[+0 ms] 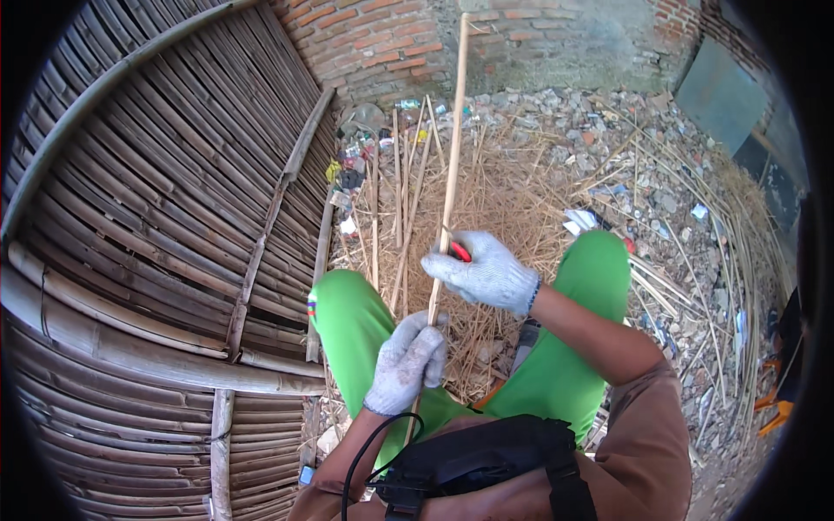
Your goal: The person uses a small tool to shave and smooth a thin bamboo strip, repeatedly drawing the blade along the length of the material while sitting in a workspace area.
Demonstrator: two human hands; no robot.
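Note:
A long, pale bamboo strip [455, 130] stands nearly upright in front of me, its lower end running down toward my lap. My left hand [407, 360], in a whitish knit glove, is closed round its lower part. Higher up, my gloved right hand [491, 269] is closed on a small red-handled knife [460, 252]. The knife's thin dark blade meets the strip beside my right thumb; most of its handle is hidden in the fist. A thin curl of fibre hangs at the strip's top end.
Shavings [512, 191] cover the ground between my green-trousered knees. Several cut strips [415, 191] lean ahead. A bamboo-slat wall [174, 174] stands close on the left, a brick wall [373, 43] at the back. Rubble and long bamboo lengths [695, 182] lie to the right.

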